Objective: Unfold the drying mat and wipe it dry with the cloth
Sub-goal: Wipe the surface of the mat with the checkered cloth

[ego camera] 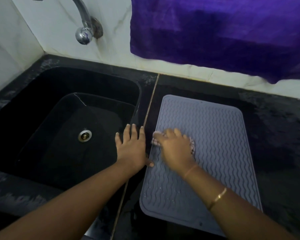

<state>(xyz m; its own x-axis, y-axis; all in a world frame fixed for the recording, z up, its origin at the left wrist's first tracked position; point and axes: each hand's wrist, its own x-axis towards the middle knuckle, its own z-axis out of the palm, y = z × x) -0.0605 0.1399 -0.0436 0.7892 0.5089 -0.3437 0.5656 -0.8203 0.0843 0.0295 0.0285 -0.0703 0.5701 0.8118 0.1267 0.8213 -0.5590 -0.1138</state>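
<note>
The mat [215, 144] lies fully unfolded and flat on the dark surface [275, 135], just right of the sink [59, 110]. The right hand [175, 146] presses a small pale cloth [191, 144] onto the mat's left-middle part, fingers spread over it and gripping it loosely; only bits of the cloth peek out at the fingertips and on the right side of the hand. The left hand [131, 148] is released and flat, palm down on the strip between sink and mat, its thumb touching the mat's left edge.

Unfolding looks done and wiping is in progress. Droplets still show on the near-left part of the mat, so that area seems unwiped.

Risks from here: the mat could slide on the wet-looking surface if the wipe pushes harder than the left thumb can hold. The small cloth may bunch under the palm and skip the grooves between the wavy ridges, leaving water behind.
</note>
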